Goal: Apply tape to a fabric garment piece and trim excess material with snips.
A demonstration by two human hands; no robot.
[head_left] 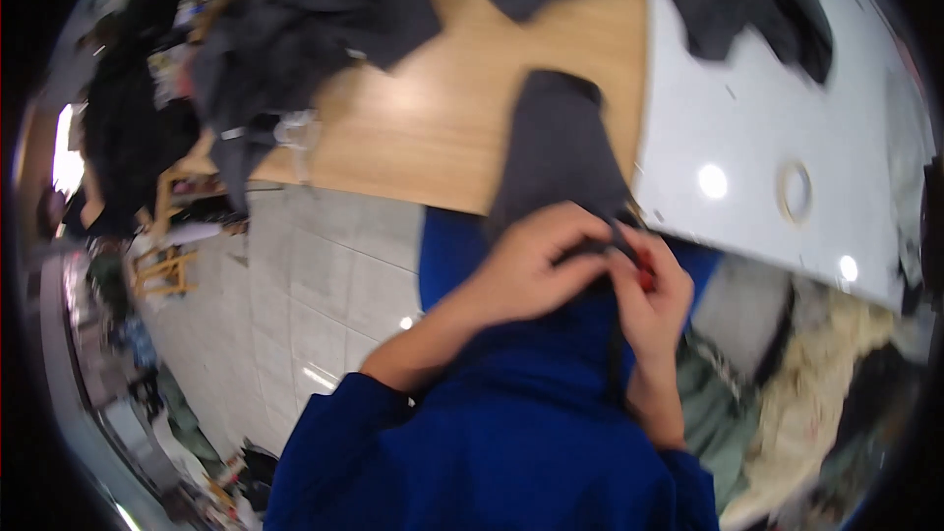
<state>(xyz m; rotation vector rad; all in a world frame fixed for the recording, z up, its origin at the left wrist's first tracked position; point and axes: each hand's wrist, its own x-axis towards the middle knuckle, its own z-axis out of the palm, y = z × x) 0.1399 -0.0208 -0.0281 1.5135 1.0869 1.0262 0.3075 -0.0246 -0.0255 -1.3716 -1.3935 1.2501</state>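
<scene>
A dark grey piece of cloth (556, 143) stretches from the wooden table's edge back to my hands, over my lap. My left hand (541, 261) is closed on its near end, thumb and fingers pinching a folded dark edge. Right beside it, almost touching, my right hand (651, 295) pinches the same edge. A small red object (645, 273) shows between my right fingers; most of it is hidden, so its kind cannot be made out. Below my right hand a narrow dark strip hangs against my blue clothing. The picture is somewhat blurred around the hands.
The wooden table (423, 128) meets a white tabletop (747, 157) on the right, with a roll of tape (794, 192) on it. Dark garments (324, 10) lie along the far side. Fabric heaps (801, 393) lie at lower right; a wooden stool (165, 270) stands left.
</scene>
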